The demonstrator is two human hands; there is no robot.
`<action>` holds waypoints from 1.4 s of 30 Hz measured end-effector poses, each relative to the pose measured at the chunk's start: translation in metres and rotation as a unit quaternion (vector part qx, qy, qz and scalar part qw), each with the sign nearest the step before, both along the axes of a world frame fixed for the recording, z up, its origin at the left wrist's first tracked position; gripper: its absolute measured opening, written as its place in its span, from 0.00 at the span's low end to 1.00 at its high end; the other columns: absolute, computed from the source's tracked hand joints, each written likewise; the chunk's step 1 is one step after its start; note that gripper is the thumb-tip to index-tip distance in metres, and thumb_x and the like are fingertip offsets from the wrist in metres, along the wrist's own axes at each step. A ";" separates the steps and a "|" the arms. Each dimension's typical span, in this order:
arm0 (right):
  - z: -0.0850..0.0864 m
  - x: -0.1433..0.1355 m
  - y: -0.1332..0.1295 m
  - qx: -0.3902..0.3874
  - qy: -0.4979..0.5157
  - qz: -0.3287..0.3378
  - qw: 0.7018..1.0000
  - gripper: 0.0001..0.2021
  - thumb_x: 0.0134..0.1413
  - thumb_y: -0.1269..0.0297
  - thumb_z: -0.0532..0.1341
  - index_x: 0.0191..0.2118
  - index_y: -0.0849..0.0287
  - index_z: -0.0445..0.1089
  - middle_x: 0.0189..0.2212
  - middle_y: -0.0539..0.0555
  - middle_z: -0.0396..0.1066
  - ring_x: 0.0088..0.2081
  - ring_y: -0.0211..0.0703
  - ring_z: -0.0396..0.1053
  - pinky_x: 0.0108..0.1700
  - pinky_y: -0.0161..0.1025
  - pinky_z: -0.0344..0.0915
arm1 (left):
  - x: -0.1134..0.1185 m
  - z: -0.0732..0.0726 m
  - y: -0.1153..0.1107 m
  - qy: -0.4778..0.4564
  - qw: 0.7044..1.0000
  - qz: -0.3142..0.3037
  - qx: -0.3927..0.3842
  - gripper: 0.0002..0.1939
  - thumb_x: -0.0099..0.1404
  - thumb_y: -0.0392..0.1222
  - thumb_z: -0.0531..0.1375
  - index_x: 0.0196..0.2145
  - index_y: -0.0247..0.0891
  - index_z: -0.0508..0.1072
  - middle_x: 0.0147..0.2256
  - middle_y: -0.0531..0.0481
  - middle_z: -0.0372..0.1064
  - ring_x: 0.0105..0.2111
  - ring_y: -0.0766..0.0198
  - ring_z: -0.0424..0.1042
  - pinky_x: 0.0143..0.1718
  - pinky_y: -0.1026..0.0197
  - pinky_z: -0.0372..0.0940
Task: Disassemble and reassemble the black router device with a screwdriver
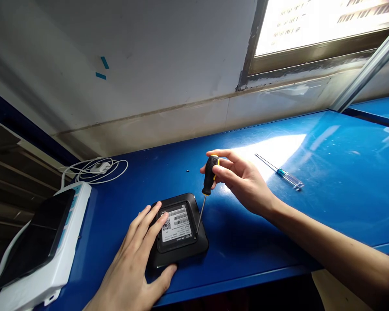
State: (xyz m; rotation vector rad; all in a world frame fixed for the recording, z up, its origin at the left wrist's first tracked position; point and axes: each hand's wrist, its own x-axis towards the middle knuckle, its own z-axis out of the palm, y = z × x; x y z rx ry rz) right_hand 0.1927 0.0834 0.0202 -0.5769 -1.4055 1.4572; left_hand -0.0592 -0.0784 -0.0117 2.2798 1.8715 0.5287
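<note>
A square black electronic device (178, 258) lies underside up on the blue table, with a white printed label (176, 224) carrying a QR code and barcodes. My left hand (136, 255) grips it from the left, fingers spread over its top and thumb at the near edge. In my right hand (240, 179), the fingers are closed around the black and yellow handle of a screwdriver (209, 175). Its shaft slants down, and the tip is at a corner of the label recess, by a small screw hole. A tiny dark screw (187, 171) lies beyond the device.
A second screwdriver (290, 178) with a clear blue handle lies to the right. At the left stand a white device with a dark screen (35, 237) and a coiled white cable (118, 170). Behind the blue table (343, 185) rises a wall (168, 56) with a window.
</note>
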 end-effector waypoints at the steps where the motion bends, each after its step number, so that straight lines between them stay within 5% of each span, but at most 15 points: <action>1: 0.002 0.001 0.000 0.006 -0.004 -0.003 1.000 0.14 0.62 0.57 0.68 0.51 0.52 0.72 0.34 0.51 0.78 0.36 0.40 0.77 0.37 0.37 0.75 | 0.001 0.000 0.000 -0.004 1.000 0.000 -0.001 0.40 0.66 0.39 0.61 0.71 0.55 0.52 0.74 0.49 0.48 0.72 0.40 0.50 0.66 0.33 0.61; 12: 0.006 0.005 -0.002 0.050 -0.029 -0.031 0.998 0.15 0.64 0.57 0.66 0.54 0.51 0.72 0.36 0.51 0.80 0.37 0.41 0.78 0.39 0.40 0.76 | 0.000 -0.001 -0.002 0.000 1.000 -0.013 0.021 0.35 0.69 0.41 0.59 0.70 0.58 0.56 0.74 0.54 0.49 0.72 0.42 0.51 0.66 0.34 0.62; 21: -0.007 0.003 0.015 0.071 -0.035 -0.235 0.969 0.19 0.57 0.54 0.71 0.46 0.52 0.63 0.43 0.53 0.78 0.43 0.45 0.79 0.47 0.46 0.77 | 0.000 -0.001 -0.001 -0.011 1.000 -0.011 0.017 0.37 0.68 0.40 0.60 0.71 0.55 0.54 0.73 0.50 0.51 0.72 0.41 0.51 0.67 0.34 0.60; 42: -0.007 0.003 0.013 0.052 -0.021 -0.210 0.976 0.17 0.58 0.55 0.70 0.45 0.51 0.64 0.43 0.52 0.78 0.44 0.45 0.80 0.48 0.47 0.78 | -0.006 -0.002 -0.001 -0.046 0.999 0.024 0.002 0.38 0.68 0.50 0.64 0.71 0.55 0.53 0.71 0.47 0.55 0.70 0.41 0.56 0.65 0.34 0.63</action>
